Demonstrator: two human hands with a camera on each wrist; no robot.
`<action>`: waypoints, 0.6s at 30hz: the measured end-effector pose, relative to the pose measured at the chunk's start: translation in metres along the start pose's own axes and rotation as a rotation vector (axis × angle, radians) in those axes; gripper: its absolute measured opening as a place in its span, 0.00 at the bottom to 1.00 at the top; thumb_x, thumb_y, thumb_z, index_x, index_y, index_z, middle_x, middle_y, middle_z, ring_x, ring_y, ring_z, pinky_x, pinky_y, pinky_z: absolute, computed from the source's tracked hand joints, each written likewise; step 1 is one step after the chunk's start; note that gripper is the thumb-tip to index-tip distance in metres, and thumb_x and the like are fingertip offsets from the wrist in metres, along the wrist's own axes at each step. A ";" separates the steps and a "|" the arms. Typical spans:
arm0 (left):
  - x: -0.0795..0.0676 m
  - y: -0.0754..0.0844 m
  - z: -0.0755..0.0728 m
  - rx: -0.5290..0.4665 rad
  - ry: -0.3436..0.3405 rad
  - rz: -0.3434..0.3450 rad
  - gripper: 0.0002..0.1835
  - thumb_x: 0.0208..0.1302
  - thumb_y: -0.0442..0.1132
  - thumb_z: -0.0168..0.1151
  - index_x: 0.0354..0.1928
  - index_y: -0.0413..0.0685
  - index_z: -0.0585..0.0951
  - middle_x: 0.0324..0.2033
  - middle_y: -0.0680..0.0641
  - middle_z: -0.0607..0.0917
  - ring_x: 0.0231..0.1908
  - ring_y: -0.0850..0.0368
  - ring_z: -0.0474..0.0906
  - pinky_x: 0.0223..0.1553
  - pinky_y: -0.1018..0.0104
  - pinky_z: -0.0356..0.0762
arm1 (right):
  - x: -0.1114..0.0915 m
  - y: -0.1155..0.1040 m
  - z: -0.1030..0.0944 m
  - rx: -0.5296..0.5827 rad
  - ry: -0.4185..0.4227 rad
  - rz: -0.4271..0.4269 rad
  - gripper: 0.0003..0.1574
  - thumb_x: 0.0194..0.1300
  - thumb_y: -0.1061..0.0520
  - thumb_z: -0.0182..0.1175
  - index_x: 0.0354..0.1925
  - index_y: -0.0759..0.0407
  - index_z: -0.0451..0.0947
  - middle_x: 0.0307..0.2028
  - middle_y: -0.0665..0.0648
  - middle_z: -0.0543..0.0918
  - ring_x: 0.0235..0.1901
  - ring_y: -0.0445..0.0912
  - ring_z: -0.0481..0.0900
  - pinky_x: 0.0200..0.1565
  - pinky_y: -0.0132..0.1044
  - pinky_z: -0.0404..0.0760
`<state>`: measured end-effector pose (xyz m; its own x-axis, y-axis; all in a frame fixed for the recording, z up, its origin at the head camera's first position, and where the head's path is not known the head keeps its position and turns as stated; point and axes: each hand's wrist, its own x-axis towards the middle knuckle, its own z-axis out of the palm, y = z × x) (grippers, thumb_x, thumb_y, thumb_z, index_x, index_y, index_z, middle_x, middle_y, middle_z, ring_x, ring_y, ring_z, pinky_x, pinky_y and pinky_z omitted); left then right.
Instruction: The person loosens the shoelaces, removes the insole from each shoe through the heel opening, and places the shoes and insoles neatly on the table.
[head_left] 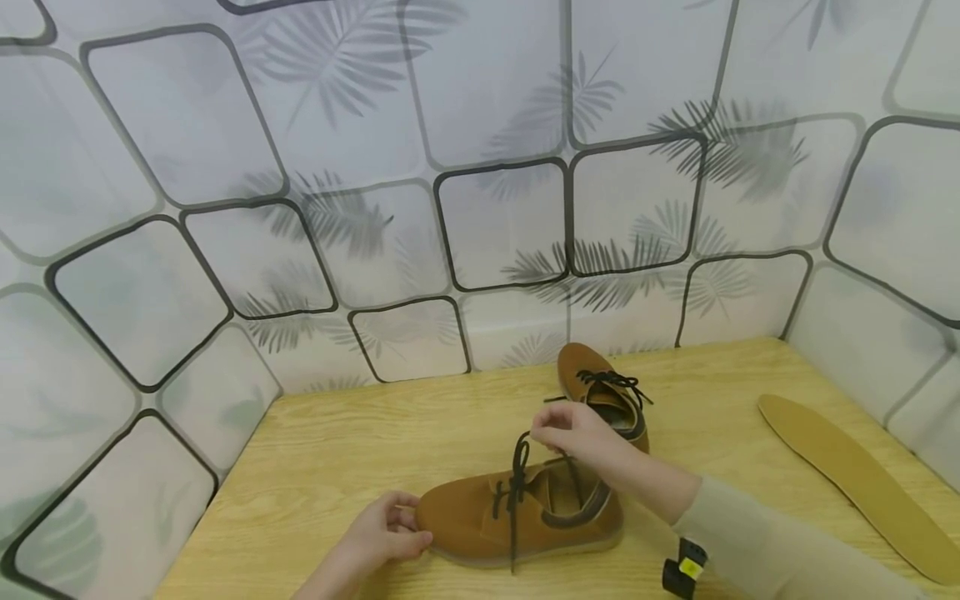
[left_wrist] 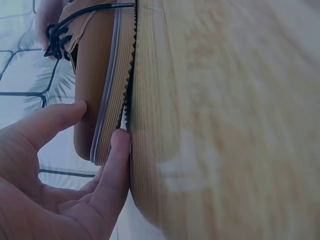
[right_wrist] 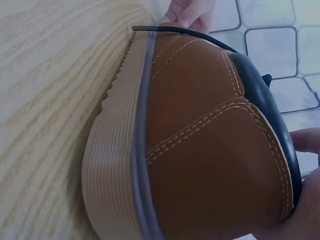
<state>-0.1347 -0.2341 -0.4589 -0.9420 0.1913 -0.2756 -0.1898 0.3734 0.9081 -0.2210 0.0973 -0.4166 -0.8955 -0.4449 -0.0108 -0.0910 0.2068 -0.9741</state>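
A brown lace-up shoe (head_left: 465, 512) lies sole down on the wooden table, toe to the left. My left hand (head_left: 382, 533) holds its toe: in the left wrist view the thumb (left_wrist: 65, 117) presses the leather upper and a finger (left_wrist: 117, 155) sits at the sole's edge. Above the shoe's opening, my right hand (head_left: 573, 433) pinches the black shoelace (head_left: 519, 458), which rises in a loop from the eyelets. One lace end hangs down over the near side. In the right wrist view the heel (right_wrist: 210, 170) fills the middle, partly covering the right hand.
Behind, a second brown shoe (head_left: 581, 362) with a tied black lace stands near the patterned wall covering (head_left: 502, 225). A tan insole (head_left: 847, 475) lies on the right of the table (head_left: 337, 442). A black strap with a yellow mark (head_left: 686, 568) is by the right sleeve.
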 end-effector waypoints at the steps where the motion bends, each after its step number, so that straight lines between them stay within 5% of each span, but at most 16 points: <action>1: 0.000 0.000 0.000 0.001 0.000 0.002 0.35 0.64 0.32 0.73 0.67 0.25 0.68 0.46 0.42 0.86 0.42 0.57 0.83 0.47 0.63 0.88 | 0.000 0.000 0.000 -0.010 0.009 0.004 0.08 0.76 0.56 0.63 0.43 0.60 0.79 0.30 0.48 0.75 0.33 0.44 0.72 0.35 0.33 0.74; 9: 0.000 0.000 0.000 0.000 0.001 0.000 0.35 0.64 0.32 0.73 0.67 0.25 0.68 0.46 0.42 0.85 0.42 0.56 0.83 0.47 0.63 0.89 | -0.002 -0.001 0.004 -0.101 0.099 -0.038 0.11 0.74 0.57 0.66 0.47 0.65 0.80 0.45 0.56 0.85 0.46 0.43 0.80 0.48 0.34 0.80; 18: 0.000 0.002 0.000 0.003 0.002 -0.015 0.35 0.64 0.32 0.73 0.67 0.25 0.68 0.46 0.42 0.85 0.42 0.56 0.83 0.48 0.62 0.88 | -0.005 -0.003 0.003 -0.172 0.122 -0.196 0.10 0.73 0.60 0.66 0.46 0.66 0.80 0.41 0.57 0.84 0.41 0.42 0.79 0.46 0.29 0.82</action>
<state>-0.1347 -0.2333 -0.4572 -0.9396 0.1837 -0.2886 -0.2033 0.3786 0.9029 -0.2145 0.0962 -0.4144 -0.8986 -0.3846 0.2113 -0.3307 0.2770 -0.9022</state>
